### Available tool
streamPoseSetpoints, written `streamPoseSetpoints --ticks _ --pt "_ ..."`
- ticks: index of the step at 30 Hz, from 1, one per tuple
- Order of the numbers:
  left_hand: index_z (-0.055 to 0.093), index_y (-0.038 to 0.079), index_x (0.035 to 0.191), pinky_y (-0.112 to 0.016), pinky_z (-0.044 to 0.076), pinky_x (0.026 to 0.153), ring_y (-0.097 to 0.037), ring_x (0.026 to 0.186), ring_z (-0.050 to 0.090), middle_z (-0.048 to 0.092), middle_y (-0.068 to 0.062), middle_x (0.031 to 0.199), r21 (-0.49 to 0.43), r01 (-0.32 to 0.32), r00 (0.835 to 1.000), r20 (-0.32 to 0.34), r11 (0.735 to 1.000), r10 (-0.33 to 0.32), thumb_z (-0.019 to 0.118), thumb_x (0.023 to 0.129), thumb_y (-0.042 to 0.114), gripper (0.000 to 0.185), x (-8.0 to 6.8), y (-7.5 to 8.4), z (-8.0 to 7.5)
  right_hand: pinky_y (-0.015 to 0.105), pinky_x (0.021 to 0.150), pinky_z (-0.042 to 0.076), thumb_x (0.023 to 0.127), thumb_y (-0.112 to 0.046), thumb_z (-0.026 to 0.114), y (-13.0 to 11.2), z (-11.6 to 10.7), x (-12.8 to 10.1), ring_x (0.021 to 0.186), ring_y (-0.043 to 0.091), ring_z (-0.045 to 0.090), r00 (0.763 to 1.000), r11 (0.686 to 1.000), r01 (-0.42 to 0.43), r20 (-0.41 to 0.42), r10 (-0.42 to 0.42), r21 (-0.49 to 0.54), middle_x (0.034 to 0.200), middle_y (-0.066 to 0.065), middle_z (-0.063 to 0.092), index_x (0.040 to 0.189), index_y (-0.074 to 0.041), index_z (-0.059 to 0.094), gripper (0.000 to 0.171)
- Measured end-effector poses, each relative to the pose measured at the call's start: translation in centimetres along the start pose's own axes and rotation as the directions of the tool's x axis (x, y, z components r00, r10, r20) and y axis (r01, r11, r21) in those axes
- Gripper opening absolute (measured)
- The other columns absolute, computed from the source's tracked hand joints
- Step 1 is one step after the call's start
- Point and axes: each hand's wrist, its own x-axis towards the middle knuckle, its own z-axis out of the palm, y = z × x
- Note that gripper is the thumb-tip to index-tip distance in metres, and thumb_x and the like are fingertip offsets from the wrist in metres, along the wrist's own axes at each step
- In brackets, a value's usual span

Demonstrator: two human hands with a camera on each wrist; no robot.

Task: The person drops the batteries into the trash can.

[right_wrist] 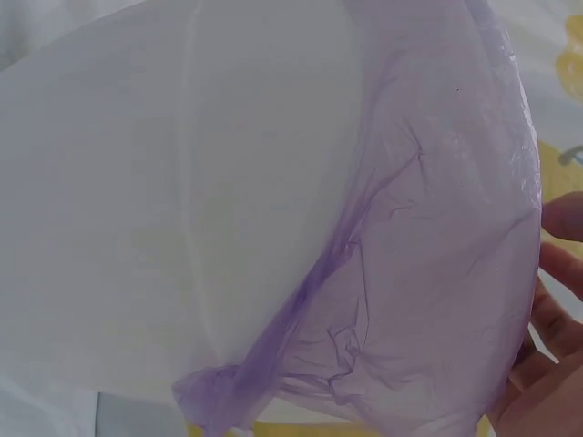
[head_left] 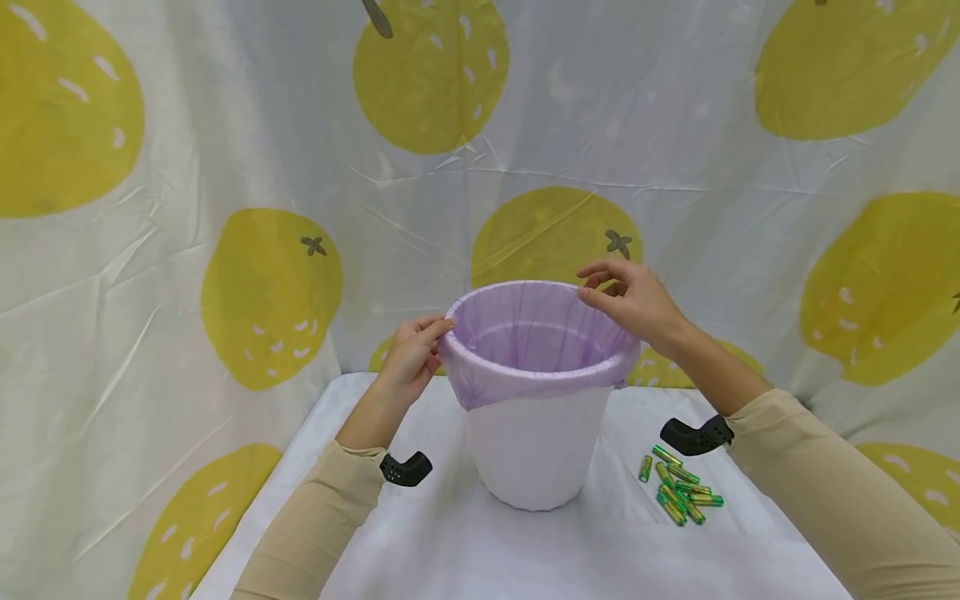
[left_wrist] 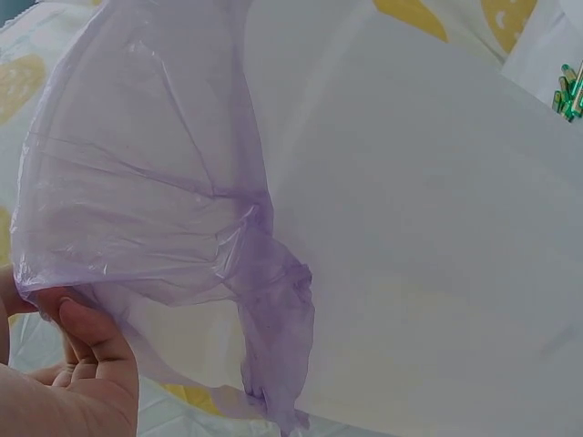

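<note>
A white plastic bin [head_left: 536, 450] stands on the table, lined with a thin purple bag [head_left: 525, 333] folded down over its rim. My left hand [head_left: 438, 337] is at the rim's left side, thumb and fingers pinching the folded bag edge. In the left wrist view the left hand [left_wrist: 77, 364] sits just under the bag [left_wrist: 155, 182] hem, beside the bin [left_wrist: 428, 228] wall. My right hand [head_left: 600, 287] hovers over the far right rim, fingers loosely spread and touching the bag. The right wrist view shows the bag [right_wrist: 437, 273] draped over the bin [right_wrist: 164, 200], the right hand [right_wrist: 551, 364] open beside it.
Several green and gold batteries [head_left: 678, 492] lie loose on the white tablecloth [head_left: 450, 550] right of the bin, also seen as batteries [left_wrist: 569, 91] in the left wrist view. A white curtain with yellow fruit prints [head_left: 270, 292] closes in the back and sides.
</note>
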Motion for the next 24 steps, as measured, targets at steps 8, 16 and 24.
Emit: streamPoseSetpoints --ticks 8,16,24 --pt "0.058 -0.018 0.125 -0.018 0.053 0.059 -0.01 0.067 0.06 0.062 -0.007 0.088 -0.005 -0.008 1.0 0.016 1.0 0.009 0.061 0.102 0.001 0.031 0.2 -0.3 0.1 0.031 0.077 0.055 0.101 -0.025 0.069 0.5 -0.8 -0.9 0.097 0.041 0.062 1.0 1.0 0.005 0.023 -0.005 -0.025 0.117 0.015 0.062 0.131 -0.005 0.063 0.036" --pt "0.057 -0.018 0.125 -0.019 0.055 0.062 -0.01 0.069 0.061 0.061 -0.007 0.089 -0.008 -0.005 1.0 0.018 1.0 0.005 0.061 0.102 0.001 0.03 0.4 -0.4 0.1 0.026 0.071 0.055 0.1 -0.023 0.069 0.8 -1.7 -1.9 0.094 0.035 0.063 1.0 0.999 -0.028 0.009 0.028 -0.029 0.117 0.016 0.062 0.131 -0.005 0.063 0.037" --pt "0.057 -0.017 0.126 -0.018 0.054 0.06 -0.01 0.068 0.06 0.061 -0.005 0.087 0.001 -0.002 1.0 0.012 1.0 0.002 0.061 0.102 0.002 0.031 0.4 -0.4 -0.1 0.026 0.072 0.056 0.102 -0.026 0.067 1.5 -2.3 -3.0 0.093 0.029 0.063 0.999 0.998 -0.039 0.006 0.04 -0.043 0.119 0.015 0.062 0.133 -0.003 0.062 0.039"
